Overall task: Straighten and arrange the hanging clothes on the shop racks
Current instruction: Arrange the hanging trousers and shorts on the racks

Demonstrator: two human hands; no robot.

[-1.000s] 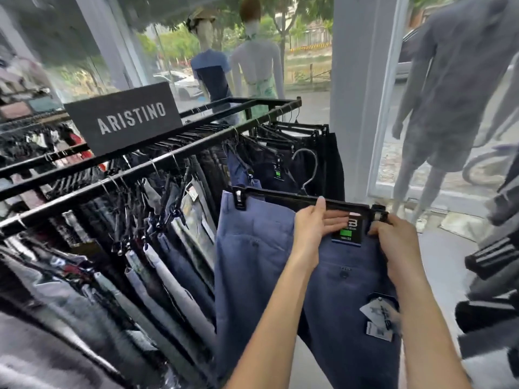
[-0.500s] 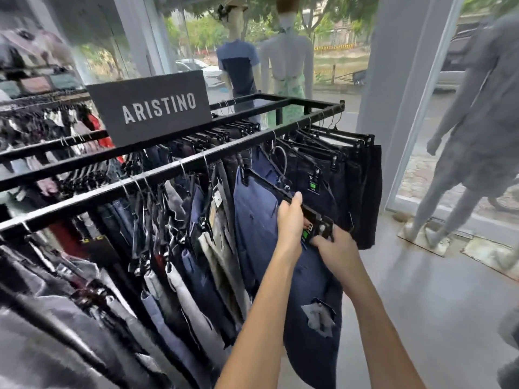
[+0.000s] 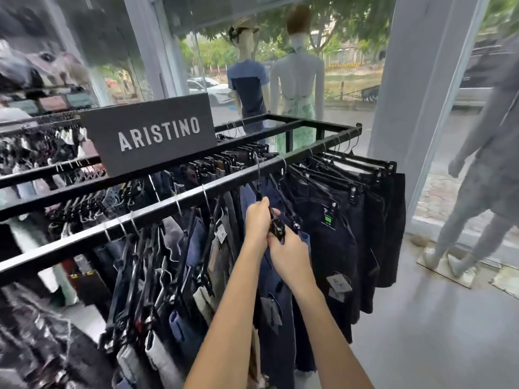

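Hands first: your left hand is closed around the black clip hanger of the navy trousers, and your right hand pinches the same hanger's near end from below, so both grips are clamped on that one piece. The trousers hang edge-on from the front rail of the black rack, squeezed between a packed run of grey, beige and blue garments on your left and a tidier block of dark trousers on your right; whether the hanger's hook sits fully over the rail you cannot tell from here. A paper tag dangles on the navy pair, another tag hangs on the dark block, and a small black label with a green square sits at a waistband there; none of their print is legible. On top of the rack stands a dark sign reading ARISTINO in pale capitals. The rack ends just beyond the dark block, and bare grey floor opens to your right. Farther off, a pale pillar, two mannequins behind the glass, and a grey-clad mannequin at the right edge.
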